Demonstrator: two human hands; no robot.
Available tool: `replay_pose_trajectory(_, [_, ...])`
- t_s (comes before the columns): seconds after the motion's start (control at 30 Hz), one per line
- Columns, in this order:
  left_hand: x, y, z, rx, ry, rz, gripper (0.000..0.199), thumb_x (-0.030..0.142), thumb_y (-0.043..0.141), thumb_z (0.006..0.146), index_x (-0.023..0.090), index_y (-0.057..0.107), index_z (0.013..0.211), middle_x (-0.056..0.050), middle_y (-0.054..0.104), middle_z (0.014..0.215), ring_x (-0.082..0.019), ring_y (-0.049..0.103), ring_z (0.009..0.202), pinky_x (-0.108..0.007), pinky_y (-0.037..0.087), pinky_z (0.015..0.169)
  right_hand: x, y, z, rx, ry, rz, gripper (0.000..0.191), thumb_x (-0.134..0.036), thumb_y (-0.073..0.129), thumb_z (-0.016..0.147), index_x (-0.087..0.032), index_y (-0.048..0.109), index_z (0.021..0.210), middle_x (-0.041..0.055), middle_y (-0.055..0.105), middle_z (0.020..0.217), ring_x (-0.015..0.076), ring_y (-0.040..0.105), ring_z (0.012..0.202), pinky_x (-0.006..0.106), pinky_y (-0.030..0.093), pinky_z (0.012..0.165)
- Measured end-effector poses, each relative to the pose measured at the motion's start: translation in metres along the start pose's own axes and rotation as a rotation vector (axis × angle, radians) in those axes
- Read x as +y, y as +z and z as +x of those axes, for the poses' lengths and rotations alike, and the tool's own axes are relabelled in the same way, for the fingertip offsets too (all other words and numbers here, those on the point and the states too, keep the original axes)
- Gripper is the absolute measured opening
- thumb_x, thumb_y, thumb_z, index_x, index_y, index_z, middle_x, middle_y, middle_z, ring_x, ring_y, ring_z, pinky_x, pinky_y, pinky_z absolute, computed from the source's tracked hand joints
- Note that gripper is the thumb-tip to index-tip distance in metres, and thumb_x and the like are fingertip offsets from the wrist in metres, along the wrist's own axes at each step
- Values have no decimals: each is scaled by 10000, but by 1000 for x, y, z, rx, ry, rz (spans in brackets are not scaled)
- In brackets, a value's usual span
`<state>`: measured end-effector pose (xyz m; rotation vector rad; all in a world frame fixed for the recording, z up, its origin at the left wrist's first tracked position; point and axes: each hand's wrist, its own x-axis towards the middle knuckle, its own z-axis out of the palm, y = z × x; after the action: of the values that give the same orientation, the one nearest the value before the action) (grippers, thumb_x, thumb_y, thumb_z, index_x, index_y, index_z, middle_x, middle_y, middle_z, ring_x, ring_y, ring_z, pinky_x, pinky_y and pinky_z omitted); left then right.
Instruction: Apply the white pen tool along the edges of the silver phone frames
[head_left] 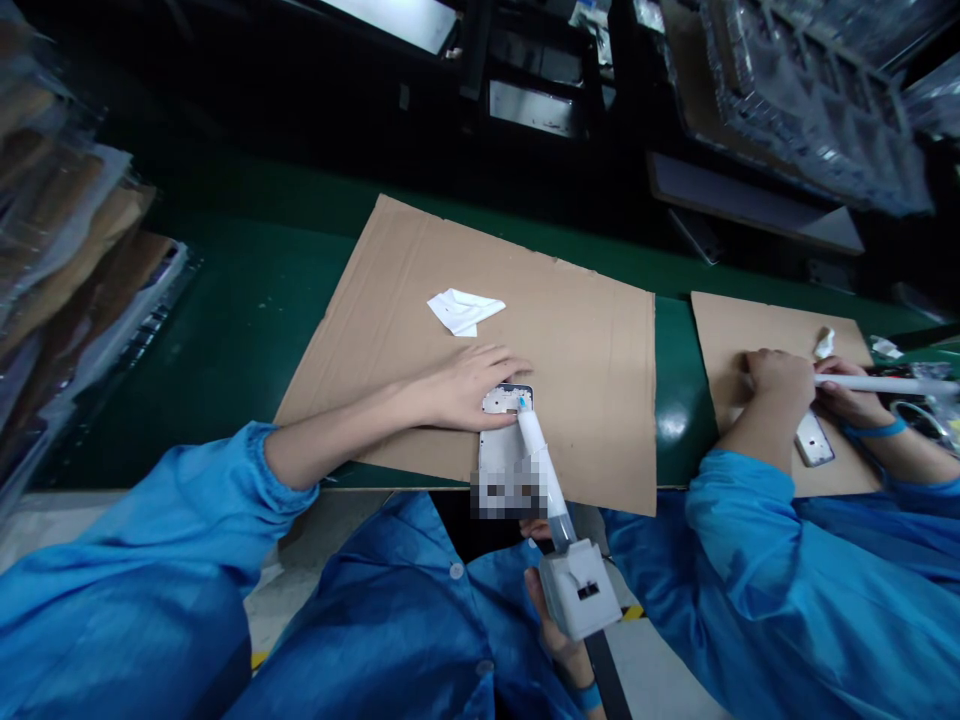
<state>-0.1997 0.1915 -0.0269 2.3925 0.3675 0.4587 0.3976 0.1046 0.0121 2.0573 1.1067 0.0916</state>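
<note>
**Left hand (465, 388) is resting on a phone frame (504, 440) as a dispenser tip is touching it**

At lower centre, the right hand (561, 625) is gripping what looks like a white glue dispenser (544, 478), its blue tip touching the frame's upper end. The phone frame is lying on a cardboard sheet (592, 400) over a green conveyor belt (225, 300). A crumpled white wipe (463, 312) is lying further up the sheet. At right, a co-worker's hands (772, 380) are holding a white tube (877, 384) above a second phone frame (814, 440).
</note>
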Motion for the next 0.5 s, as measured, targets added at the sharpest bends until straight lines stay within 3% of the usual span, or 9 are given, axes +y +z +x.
replay_pose_trajectory(0.17, [-1, 1, 0, 0, 3, 9, 654, 604, 636, 1062, 177, 621, 1557, -181, 694, 1428, -362, 654, 1308, -499, 483, 1199, -5, -7, -7, -1, 46, -1, 557, -168, 327, 1146, -30, 752, 1479, 322, 699, 1412, 305, 720, 1266, 372, 528, 951])
replay_pose_trajectory(0.5, [-1, 1, 0, -3, 3, 35, 634, 594, 627, 1065, 184, 621, 1548, -173, 704, 1413, -351, 657, 1278, -483, 483, 1197, -5, -8, -6, -10, 4, -35, 564, -109, 296, 1136, -11, 741, 1467, 288, 712, 1400, 318, 722, 1259, 380, 519, 914])
